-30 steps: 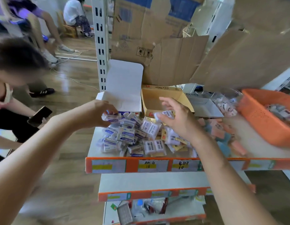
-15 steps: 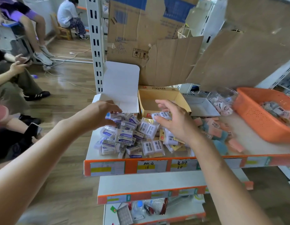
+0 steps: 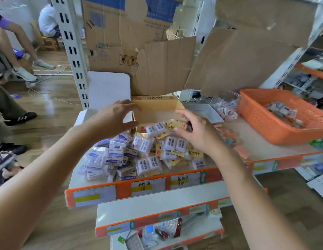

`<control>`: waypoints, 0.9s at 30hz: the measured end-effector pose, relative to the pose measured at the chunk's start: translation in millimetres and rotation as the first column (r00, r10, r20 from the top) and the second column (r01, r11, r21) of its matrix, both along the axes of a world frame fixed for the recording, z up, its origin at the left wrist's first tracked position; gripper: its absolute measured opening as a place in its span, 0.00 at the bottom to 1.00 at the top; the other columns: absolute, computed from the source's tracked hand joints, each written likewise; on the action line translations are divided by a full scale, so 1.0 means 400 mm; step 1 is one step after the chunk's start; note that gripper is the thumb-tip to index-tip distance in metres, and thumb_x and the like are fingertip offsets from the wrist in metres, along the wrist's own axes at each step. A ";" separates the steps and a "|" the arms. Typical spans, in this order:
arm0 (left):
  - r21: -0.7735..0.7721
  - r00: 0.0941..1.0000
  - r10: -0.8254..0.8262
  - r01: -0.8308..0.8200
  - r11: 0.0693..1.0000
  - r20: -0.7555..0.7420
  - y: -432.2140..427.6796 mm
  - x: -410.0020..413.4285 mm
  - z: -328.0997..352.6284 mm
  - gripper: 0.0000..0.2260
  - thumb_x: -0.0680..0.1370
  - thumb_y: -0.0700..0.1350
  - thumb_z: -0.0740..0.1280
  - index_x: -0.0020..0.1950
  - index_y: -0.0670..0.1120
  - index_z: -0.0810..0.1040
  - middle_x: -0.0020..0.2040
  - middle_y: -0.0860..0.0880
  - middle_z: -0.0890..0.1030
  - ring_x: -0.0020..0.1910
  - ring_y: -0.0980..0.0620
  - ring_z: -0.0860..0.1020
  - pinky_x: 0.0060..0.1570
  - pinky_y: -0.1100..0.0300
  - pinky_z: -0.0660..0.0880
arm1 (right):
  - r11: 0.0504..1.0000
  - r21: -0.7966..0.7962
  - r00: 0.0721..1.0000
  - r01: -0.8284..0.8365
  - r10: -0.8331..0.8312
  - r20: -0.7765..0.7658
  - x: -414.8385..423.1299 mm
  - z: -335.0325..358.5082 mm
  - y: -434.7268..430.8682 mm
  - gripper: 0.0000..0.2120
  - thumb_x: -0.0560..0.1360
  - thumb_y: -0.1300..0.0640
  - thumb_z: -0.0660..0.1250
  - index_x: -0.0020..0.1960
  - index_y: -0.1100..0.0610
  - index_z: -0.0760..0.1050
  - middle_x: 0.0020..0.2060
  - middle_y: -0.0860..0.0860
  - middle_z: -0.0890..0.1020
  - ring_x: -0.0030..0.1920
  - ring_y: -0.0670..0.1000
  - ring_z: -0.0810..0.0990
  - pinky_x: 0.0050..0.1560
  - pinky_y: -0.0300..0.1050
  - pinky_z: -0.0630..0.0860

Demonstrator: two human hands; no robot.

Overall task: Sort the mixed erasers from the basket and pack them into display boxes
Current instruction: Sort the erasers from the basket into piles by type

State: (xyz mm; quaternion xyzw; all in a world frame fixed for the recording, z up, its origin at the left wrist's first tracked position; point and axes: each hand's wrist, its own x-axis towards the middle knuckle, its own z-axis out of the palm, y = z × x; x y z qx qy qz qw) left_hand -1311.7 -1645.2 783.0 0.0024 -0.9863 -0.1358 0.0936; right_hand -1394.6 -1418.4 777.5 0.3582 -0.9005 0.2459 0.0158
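Judging next move: short drop into yellow display box (image 3: pixel 157 103). Right hand (image 3: pixel 198 134) appears to pinch yellow-labelled eraser pack (image 3: pixel 175 125) between thumb and fingers. Pack's long axis runs crosswise, roughly along box's front wall. Box opening lies just beyond right fingertips, slightly left of them. Left hand (image 3: pixel 115 116) spread wide, holding nothing, at box's left wall. Right hand nearer to opening. Loose eraser pile (image 3: pixel 117 157) lies under both wrists. Orange basket (image 3: pixel 261 123) sits well right of right hand.

Bright even light, blurred warped edges
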 end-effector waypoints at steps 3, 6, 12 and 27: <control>-0.007 1.000 -0.024 0.024 1.000 0.005 0.055 -0.054 0.009 0.21 0.75 0.50 0.67 0.67 0.49 0.70 0.65 0.47 0.72 0.59 0.47 0.72 0.59 0.53 0.71 | 0.998 0.025 0.998 0.055 -0.054 -0.036 -0.029 0.009 0.052 0.24 0.77 0.51 0.64 0.72 0.52 0.64 0.68 0.50 0.70 0.65 0.51 0.71 0.57 0.41 0.67; -0.012 0.999 -0.040 0.040 0.999 0.022 0.118 -0.109 0.010 0.22 0.75 0.50 0.67 0.67 0.47 0.70 0.64 0.45 0.72 0.59 0.45 0.73 0.57 0.54 0.70 | 0.995 0.039 0.994 0.093 -0.090 -0.066 -0.062 0.015 0.115 0.25 0.77 0.51 0.64 0.72 0.52 0.64 0.69 0.51 0.71 0.61 0.52 0.74 0.57 0.43 0.69; -0.042 0.999 -0.019 0.021 0.999 0.032 0.270 -0.215 0.017 0.22 0.76 0.52 0.65 0.69 0.49 0.69 0.67 0.48 0.70 0.62 0.45 0.72 0.58 0.52 0.70 | 0.993 0.048 0.991 0.105 -0.101 -0.089 -0.165 0.020 0.261 0.25 0.76 0.53 0.66 0.71 0.54 0.66 0.67 0.52 0.72 0.65 0.53 0.72 0.63 0.46 0.67; 0.070 0.997 0.022 -0.017 0.997 -0.070 0.625 -0.425 0.017 0.20 0.75 0.51 0.66 0.67 0.50 0.71 0.66 0.51 0.72 0.61 0.47 0.74 0.55 0.52 0.72 | 0.996 0.054 0.992 0.076 -0.070 -0.110 -0.396 0.049 0.594 0.24 0.75 0.54 0.67 0.69 0.54 0.68 0.64 0.53 0.75 0.63 0.54 0.74 0.58 0.45 0.68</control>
